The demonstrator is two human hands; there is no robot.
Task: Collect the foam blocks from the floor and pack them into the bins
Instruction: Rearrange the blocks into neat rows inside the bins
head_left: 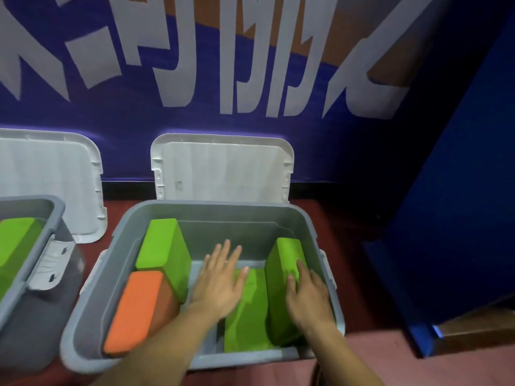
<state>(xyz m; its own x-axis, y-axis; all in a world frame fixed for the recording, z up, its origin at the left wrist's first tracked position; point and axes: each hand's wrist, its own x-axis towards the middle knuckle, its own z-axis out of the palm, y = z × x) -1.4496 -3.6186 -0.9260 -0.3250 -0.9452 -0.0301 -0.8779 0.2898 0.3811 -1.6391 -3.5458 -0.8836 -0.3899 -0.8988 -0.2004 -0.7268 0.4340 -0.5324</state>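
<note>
- Where the dark red floor ends at 12 o'clock, a blue-violet wall with large white lettering fills the upper half of the head view.
- A grey rectangular plastic bin sits open at the centre, with a second grey plastic bin just beside it at 9 o'clock, cut off by the frame edge.
- Two white plastic lids lean upright against the wall, one behind the central bin and one behind the left bin.
- Inside the central bin, a green rectangular foam block on edge stands at 10 o'clock, touching an orange rectangular foam block at 8 o'clock.
- A flat green foam block lies on the bin floor at 6 o'clock, and an upright green foam block stands against the wall at 3 o'clock, touching it.
- More green foam shows in the left bin.
- Left hand: palm down, fingers straight and spread, holding nothing, its thumb side over the flat block.
- Right hand: resting on the upright block, fingers laid nearly straight against its face, not closed round it.
</note>
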